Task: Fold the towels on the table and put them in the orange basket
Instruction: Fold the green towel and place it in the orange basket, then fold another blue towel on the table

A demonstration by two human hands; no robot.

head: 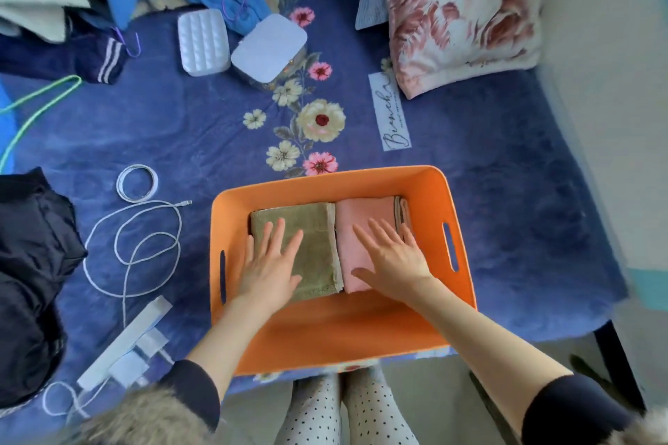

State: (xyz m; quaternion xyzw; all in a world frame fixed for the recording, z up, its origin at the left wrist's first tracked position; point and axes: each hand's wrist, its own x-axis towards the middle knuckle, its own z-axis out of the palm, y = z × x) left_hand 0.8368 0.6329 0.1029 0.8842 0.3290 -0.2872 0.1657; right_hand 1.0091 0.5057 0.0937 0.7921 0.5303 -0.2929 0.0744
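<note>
Both my hands are inside the orange basket (415, 188), which sits at the near edge of a surface covered by a blue floral blanket (506, 209).

Left hand (269, 269): palm down, flat on the olive-green folded towel (318, 238). Fingers (278, 235) spread and straight, gripping nothing.

Right hand (392, 256): palm down, flat on the pink folded towel (361, 217). Fingers (383, 233) likewise splayed open, pressing, not grasping.

Towel positions: the green one lies in the left half of the basket floor, the pink one in the right half, their long edges touching down the middle. A further beige folded towel (402, 211) shows as stacked edges just right of the pink one, near the right wall; I cannot tell how many layers it has. Near part of the basket floor is bare.

Basket: slot handles visible in the left and right walls.

Surroundings: white cable (151, 246) looped on the blanket left of the basket, with a roll of white tape (137, 182) beyond it. Two white boxes (204, 41) lie at the far side, well apart from the basket. Floral pillow (459, 7) at far right. Dark clothing (32, 264) heaped at the left edge. No loose towels visible on the blanket.
</note>
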